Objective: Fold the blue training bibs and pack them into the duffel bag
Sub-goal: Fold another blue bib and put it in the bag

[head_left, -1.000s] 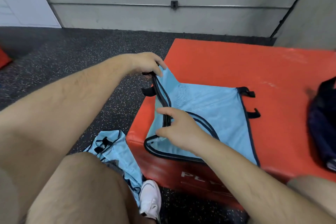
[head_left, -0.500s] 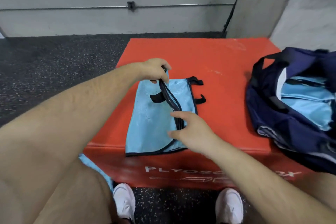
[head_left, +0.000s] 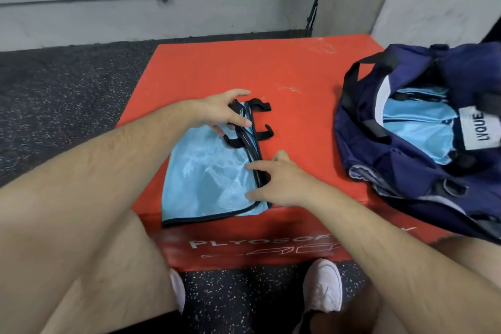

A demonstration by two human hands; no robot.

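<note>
A light blue mesh bib (head_left: 208, 179) with black trim lies folded in half on the red plyo box (head_left: 298, 84), its black straps sticking out at the right edge. My left hand (head_left: 222, 114) pinches the bib's trimmed edge at its far right corner. My right hand (head_left: 276, 182) presses straight fingers on the near part of that right edge. To the right stands the navy duffel bag (head_left: 401, 171), open, with folded blue bibs (head_left: 420, 122) inside.
The box has a near edge just past the bib's hem. Speckled dark rubber floor (head_left: 67, 84) lies to the left and behind, ending at a grey wall. My knees and white shoes (head_left: 322, 285) are under the box's front.
My left hand has carried the bib's lifted edge down and to the right onto the other edge, so the bib now lies flat, folded in half. My right hand stayed on the edge.
</note>
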